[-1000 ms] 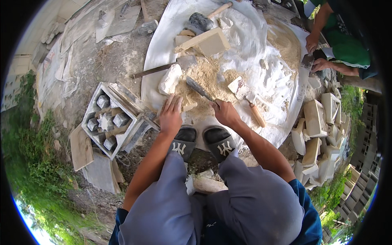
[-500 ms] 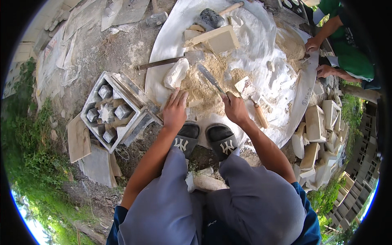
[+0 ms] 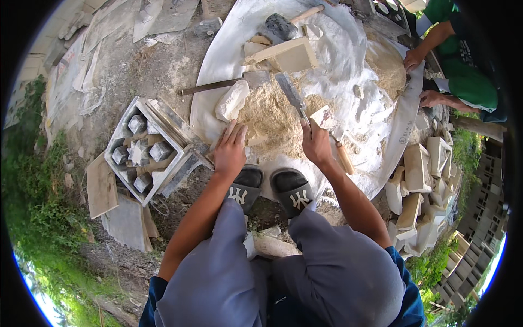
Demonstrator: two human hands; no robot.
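Note:
My right hand (image 3: 317,143) is closed round the handle of a flat-bladed trowel (image 3: 290,90), whose metal blade points away over pale crumbly powder (image 3: 275,114). My left hand (image 3: 230,148) lies flat with its fingers stretched out, holding nothing. Its fingertips are just below a rough white stone chunk (image 3: 232,101), and a pale piece beside them half blends into the powder. To the right of my right hand lies a second tool with a wooden handle (image 3: 344,158). Beyond the powder, a hammer-like tool (image 3: 256,78) with a dark handle rests on the white sheet.
A mould-like frame (image 3: 140,152) with metallic blocks stands at left. A mallet (image 3: 281,25) and a pale slab (image 3: 291,56) lie at the far side of the white sheet (image 3: 348,60). Pale blocks (image 3: 417,169) are piled at right. Another person's hands (image 3: 414,59) work at upper right.
The trowel has swung farther from me and turned, so its broad face shows more. My left hand remains flat in nearly the same place.

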